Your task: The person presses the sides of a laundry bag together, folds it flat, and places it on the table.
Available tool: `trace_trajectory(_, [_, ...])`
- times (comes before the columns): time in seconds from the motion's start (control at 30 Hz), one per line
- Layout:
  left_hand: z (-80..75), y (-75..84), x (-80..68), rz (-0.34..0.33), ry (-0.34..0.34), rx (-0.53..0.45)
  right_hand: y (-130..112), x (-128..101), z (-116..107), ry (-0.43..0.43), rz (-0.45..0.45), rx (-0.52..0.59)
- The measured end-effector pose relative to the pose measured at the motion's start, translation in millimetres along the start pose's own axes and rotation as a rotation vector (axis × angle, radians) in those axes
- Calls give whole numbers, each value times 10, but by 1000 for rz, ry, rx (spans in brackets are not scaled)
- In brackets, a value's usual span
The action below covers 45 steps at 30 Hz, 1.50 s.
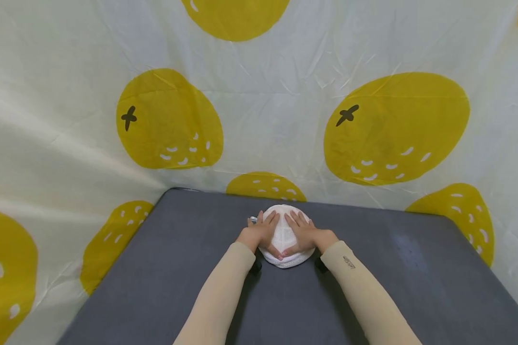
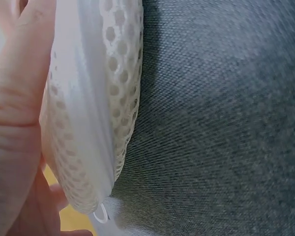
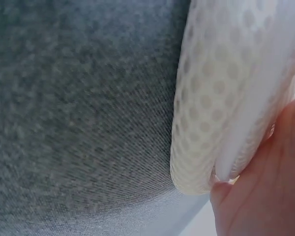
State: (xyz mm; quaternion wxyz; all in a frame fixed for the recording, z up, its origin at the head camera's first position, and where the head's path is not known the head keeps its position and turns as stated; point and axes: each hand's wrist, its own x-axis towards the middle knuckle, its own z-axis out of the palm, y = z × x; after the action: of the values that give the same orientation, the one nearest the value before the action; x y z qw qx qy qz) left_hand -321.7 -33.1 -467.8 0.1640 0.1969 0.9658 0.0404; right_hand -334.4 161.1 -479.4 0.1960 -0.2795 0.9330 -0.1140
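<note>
A round white mesh laundry bag [image 1: 284,235] lies on the dark grey table, puffed up in the middle. My left hand [image 1: 261,235] rests on its left half and my right hand [image 1: 303,234] on its right half, fingers spread and pointing away from me. The two thumbs come close together near the bag's front. From the left wrist, the bag's honeycomb mesh side [image 2: 122,73] and a smooth white band [image 2: 86,98] show, with a small white loop [image 2: 102,214] at the far end. In the right wrist view the hand [image 3: 268,189] lies against the bag's edge.
The dark grey tabletop [image 1: 190,230] spreads around the bag on every side. Behind it and along its sides hangs a white curtain [image 1: 276,120] printed with large yellow fruit. Dark wrist devices [image 1: 321,265] sit under the beige sleeves [image 1: 367,287].
</note>
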Motion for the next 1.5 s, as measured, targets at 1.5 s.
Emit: trace_trajectory(1.5, [146,34,-158,-3,-7,80,61,-209,352,26,202,-87])
